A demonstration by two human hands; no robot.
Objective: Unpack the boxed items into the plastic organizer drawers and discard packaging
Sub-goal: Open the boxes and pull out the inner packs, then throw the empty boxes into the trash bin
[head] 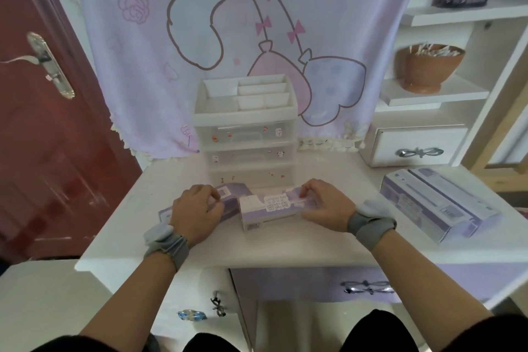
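Note:
Two small purple-and-white boxes lie on the white desk (pixel 285 248) in front of the clear plastic organizer (pixel 245 134). My left hand (pixel 197 211) rests on the left box (pixel 228 194), fingers curled over its top. My right hand (pixel 325 206) grips the right end of the second box (pixel 265 211), which bears a white label. The organizer has several closed see-through drawers with small stickers and a white divided tray on top. Both wrists wear grey bands.
Larger purple boxes (pixel 437 203) lie at the desk's right. A white shelf unit (pixel 428 94) holds a brown bowl (pixel 428 66) of cotton swabs and a small drawer (pixel 417 148). A cartoon cloth hangs behind. A red door (pixel 37 123) stands left.

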